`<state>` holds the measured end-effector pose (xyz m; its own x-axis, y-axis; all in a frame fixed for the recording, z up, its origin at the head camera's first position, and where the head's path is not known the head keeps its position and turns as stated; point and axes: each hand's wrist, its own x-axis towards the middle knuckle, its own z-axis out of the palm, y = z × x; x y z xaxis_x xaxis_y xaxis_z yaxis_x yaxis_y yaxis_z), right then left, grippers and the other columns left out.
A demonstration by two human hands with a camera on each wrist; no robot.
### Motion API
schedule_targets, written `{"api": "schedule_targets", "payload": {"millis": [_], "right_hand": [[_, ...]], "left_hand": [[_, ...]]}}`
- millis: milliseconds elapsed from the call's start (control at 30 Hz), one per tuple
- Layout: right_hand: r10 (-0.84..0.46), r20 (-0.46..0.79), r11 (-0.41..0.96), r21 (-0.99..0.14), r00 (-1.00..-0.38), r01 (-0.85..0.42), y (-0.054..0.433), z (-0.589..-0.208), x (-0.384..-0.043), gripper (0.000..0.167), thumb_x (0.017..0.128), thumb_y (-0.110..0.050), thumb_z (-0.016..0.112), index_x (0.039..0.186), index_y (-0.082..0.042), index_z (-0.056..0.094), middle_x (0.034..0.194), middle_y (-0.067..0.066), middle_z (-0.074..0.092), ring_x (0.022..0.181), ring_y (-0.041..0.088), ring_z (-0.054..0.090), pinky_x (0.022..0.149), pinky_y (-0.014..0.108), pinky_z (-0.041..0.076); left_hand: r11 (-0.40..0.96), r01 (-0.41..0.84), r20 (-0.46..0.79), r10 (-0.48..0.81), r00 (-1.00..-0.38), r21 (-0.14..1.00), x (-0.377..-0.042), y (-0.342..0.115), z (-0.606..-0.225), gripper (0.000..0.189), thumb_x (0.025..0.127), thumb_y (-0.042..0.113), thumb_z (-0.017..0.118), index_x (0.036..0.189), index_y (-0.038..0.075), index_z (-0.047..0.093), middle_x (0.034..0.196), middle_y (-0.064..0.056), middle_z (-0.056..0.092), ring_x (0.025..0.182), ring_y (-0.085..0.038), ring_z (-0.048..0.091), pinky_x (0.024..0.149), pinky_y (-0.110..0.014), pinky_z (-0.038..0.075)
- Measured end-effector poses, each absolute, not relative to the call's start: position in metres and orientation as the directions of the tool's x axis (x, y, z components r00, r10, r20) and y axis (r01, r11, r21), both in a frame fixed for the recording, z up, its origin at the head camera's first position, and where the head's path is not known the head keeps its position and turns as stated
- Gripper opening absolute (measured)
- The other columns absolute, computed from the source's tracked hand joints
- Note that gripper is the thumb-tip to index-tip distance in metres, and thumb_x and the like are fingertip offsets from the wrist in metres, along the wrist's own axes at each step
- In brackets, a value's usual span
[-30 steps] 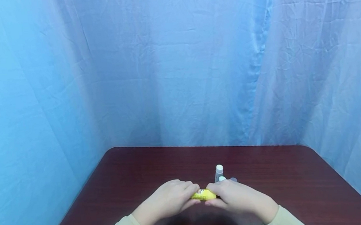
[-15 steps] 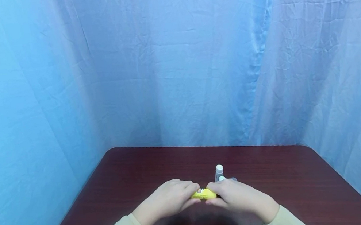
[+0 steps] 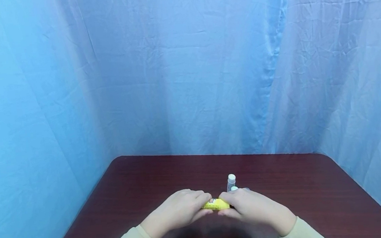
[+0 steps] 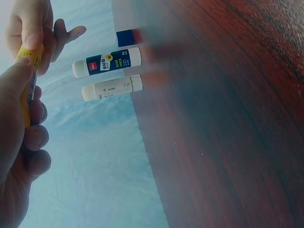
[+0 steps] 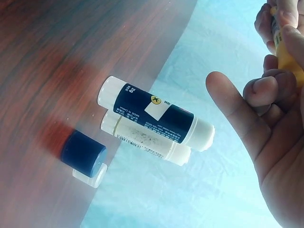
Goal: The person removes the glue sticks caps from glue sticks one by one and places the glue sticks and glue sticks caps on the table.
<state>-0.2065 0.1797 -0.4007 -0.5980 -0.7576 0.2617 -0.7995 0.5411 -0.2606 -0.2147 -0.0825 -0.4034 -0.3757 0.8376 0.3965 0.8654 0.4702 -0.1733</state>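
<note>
Both hands hold one yellow glue stick (image 3: 215, 204) level between them over the table's near half. My left hand (image 3: 182, 209) grips its left end, thumb along the printed side. My right hand (image 3: 250, 204) pinches the right end and hides that tip; in the right wrist view one of its fingers points out straight. Beyond the right hand, two uncapped glue sticks stand upright on the table: one with a navy label (image 5: 154, 113), the other white (image 5: 142, 137). The head view shows only their upper parts, the right hand covering the rest.
A dark blue cap (image 5: 84, 153) stands beside the two upright sticks, with a clear cap (image 5: 95, 179) close against it. The dark red wooden table (image 3: 148, 177) has rounded far corners. Blue cloth (image 3: 189, 76) hangs behind it and on both sides.
Both hands and the yellow glue stick have shifted very slightly to the right and away. The grip stays the same, and the upright glue sticks have not moved.
</note>
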Motion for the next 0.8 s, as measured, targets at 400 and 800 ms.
{"api": "schedule_targets", "payload": {"millis": [400, 800], "right_hand": [[-0.774, 0.266, 0.519, -0.256, -0.575, -0.816, 0.1802, -0.396, -0.2052, 0.023, 0.101, -0.042, 0.062, 0.089, -0.024, 0.053, 0.073, -0.02, 0.044, 0.06, -0.002, 0.044, 0.058, 0.015, 0.041], [-0.774, 0.248, 0.509, -0.303, -0.582, -0.806, 0.1824, -0.395, -0.2059, 0.022, 0.102, -0.042, 0.062, 0.091, -0.026, 0.053, 0.073, -0.02, 0.045, 0.061, -0.003, 0.044, 0.058, 0.015, 0.042]], "left_hand": [[0.457, 0.876, 0.408, 0.837, -0.365, -0.153, -0.2148, -0.0816, -0.4027, 0.024, 0.1, 0.041, 0.066, 0.103, 0.018, 0.059, 0.085, 0.012, 0.055, 0.066, -0.004, 0.046, 0.064, -0.022, 0.046], [0.444, 0.892, 0.413, 0.83, -0.375, -0.082, -0.2154, -0.082, -0.4023, 0.023, 0.1, 0.038, 0.067, 0.105, 0.017, 0.058, 0.084, 0.012, 0.052, 0.067, -0.003, 0.044, 0.065, -0.018, 0.043]]}}
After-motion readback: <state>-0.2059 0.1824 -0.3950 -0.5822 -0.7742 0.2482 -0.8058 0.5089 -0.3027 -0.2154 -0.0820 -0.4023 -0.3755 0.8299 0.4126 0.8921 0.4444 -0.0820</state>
